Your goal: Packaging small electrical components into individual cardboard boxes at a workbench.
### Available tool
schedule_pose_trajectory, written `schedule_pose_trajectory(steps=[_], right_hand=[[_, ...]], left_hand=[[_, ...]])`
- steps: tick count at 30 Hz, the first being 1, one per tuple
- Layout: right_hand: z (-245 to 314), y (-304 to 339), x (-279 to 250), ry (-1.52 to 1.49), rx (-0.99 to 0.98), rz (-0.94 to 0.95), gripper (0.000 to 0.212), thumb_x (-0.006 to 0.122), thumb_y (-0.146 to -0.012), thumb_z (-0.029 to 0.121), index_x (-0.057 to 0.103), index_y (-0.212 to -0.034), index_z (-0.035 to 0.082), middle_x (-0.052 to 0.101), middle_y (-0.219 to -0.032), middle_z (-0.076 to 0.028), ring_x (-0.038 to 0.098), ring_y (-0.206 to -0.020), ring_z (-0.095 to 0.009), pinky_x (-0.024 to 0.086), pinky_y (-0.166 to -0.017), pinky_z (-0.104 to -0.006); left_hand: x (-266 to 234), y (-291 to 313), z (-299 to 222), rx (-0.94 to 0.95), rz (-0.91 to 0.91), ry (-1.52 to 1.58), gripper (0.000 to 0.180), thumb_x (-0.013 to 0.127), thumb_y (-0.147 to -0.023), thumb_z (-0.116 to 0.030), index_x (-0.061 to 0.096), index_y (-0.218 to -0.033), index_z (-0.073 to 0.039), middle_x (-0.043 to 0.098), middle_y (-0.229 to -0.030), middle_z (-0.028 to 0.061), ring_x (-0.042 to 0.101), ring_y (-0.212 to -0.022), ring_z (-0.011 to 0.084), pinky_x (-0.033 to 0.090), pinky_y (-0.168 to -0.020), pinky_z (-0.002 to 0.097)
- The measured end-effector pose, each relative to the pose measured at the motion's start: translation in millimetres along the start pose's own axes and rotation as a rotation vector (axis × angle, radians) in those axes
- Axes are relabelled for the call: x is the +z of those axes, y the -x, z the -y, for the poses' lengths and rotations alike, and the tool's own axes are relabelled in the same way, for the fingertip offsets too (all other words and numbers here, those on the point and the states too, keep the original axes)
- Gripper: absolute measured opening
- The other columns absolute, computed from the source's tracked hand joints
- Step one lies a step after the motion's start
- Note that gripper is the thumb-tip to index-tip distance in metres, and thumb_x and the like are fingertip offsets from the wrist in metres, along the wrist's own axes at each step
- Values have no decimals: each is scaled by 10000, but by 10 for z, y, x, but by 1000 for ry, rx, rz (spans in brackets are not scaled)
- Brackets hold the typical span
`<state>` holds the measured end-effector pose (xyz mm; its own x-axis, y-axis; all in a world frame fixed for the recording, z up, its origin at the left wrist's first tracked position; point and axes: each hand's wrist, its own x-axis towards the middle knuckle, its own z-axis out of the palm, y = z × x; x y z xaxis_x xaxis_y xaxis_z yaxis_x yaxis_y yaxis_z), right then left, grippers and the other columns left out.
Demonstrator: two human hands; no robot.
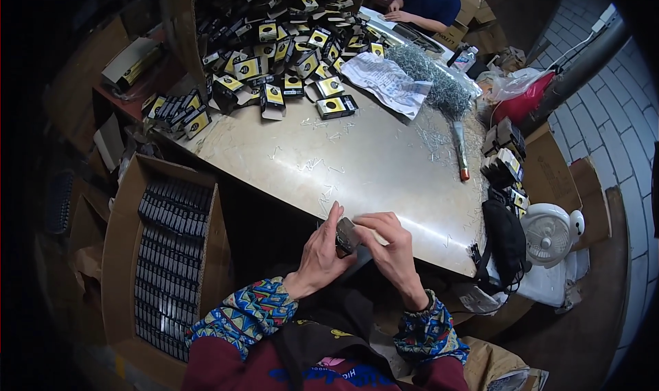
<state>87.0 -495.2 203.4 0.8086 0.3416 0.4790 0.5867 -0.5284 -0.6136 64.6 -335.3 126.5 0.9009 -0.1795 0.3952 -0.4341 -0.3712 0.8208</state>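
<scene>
Your left hand is closed around a small dark packet, with the thumb and fingers on its sides. Your right hand is bent narrow at the right side of this packet; I cannot tell if its fingers grip it or only touch it. The packet is in front of your body, near the close edge of the bench. Thin metal pieces are scattered on the bench, and a larger heap of them lies farther, beside a crumpled sheet. A brush lies near the heap. At the far left there are many black-and-yellow boxes. To your left stands an open carton, which holds rows of dark packs.
</scene>
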Motion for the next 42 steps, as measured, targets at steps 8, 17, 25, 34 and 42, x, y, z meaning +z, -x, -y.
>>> schedule_pose_trajectory(steps=[8, 17, 25, 34, 42], right_hand=[[-373, 35, -267, 76, 466, 38, 146, 652, -895, 94, 686, -939, -41, 675, -709, -116, 653, -647, -153, 503, -597, -277], [-300, 15, -287, -160, 531, 115, 159, 646, -896, 109, 700, -947, -33, 699, -753, -131, 655, -653, -156, 504, -608, -293], [-248, 63, 33, -947, 696, 37, 281, 637, -941, 138, 620, -1167, -29, 687, -964, -62, 625, -928, -123, 484, -854, -263], [-217, 135, 89, -24, -17, 23, 134, 720, -804, 91, 697, -918, 25, 639, -1157, -120, 597, -1022, -280, 522, -811, -328], [-175, 111, -3, -267, 225, 27, 327, 684, -811, 21, 663, -1138, 13, 685, -1049, -123, 643, -1009, -218, 522, -836, -325]], left_hand=[[-16, -83, -131, 62, 130, -146, 1118, 814, -706, -182, 83, -1530, 6, 172, -1569, 224, 214, -1437, 372, 212, -1157, 455], [-117, -53, -114, -70, 126, -62, 1060, 817, -703, -156, 152, -1508, 32, 469, -1345, 242, 474, -1244, 379, 400, -1041, 411], [-94, 19, -185, -185, 185, -54, 1113, 807, -660, -159, 115, -1513, 21, 575, -1169, 276, 597, -1062, 425, 493, -916, 443], [-90, 36, -149, -172, 72, -100, 795, 784, -690, -153, 391, -1359, 15, 594, -1152, 231, 624, -1012, 410, 526, -848, 425], [-208, 32, -159, -28, 138, -289, 812, 794, -635, -109, 422, -1348, 3, 542, -1178, 181, 538, -1065, 335, 427, -931, 410]])
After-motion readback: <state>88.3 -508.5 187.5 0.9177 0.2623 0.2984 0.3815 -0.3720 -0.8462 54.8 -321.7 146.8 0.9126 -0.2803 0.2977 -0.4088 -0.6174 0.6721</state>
